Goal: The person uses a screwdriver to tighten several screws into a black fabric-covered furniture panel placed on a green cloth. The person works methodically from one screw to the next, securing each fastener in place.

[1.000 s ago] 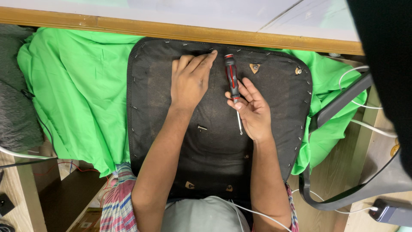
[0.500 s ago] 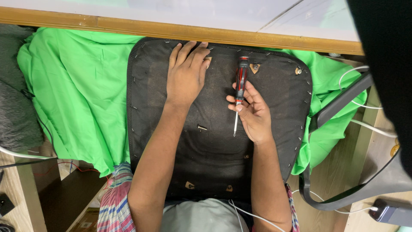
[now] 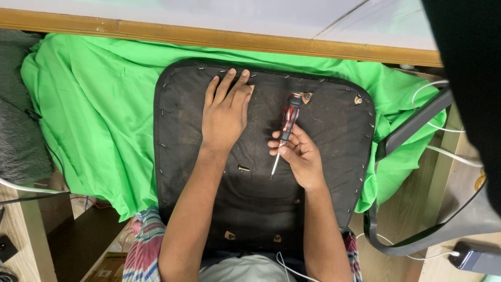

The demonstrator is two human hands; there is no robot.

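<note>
At the left of the frame a green cloth (image 3: pixel 94 120) is spread under a black seat pad (image 3: pixel 261 209) that lies upside down, staples dotting its edge, filling the middle of the picture. The left hand (image 3: pixel 225 114) lies flat and open on the upper middle of the pad, palm down, fingers reaching the top rim; it grips nothing. Compared with a second ago it has slid a little farther up toward that rim, and since half a second ago it has hardly shifted.

Just right of it the right hand (image 3: pixel 298 155) is closed around a red-and-black screwdriver (image 3: pixel 285 130). A second ago the handle pointed to the top of the frame with the shaft lying along the palm; now the tool is tilted, handle toward the upper right near a triangular metal bracket (image 3: pixel 307 97), the metal tip slanting to the lower left and hanging just above the pad, near a small metal fitting (image 3: pixel 243 168). Whether the tip touches the pad cannot be told.

At the right edge a grey chair arm (image 3: pixel 417 121) and white cables (image 3: pixel 443 152) lie over a wooden floor.
</note>
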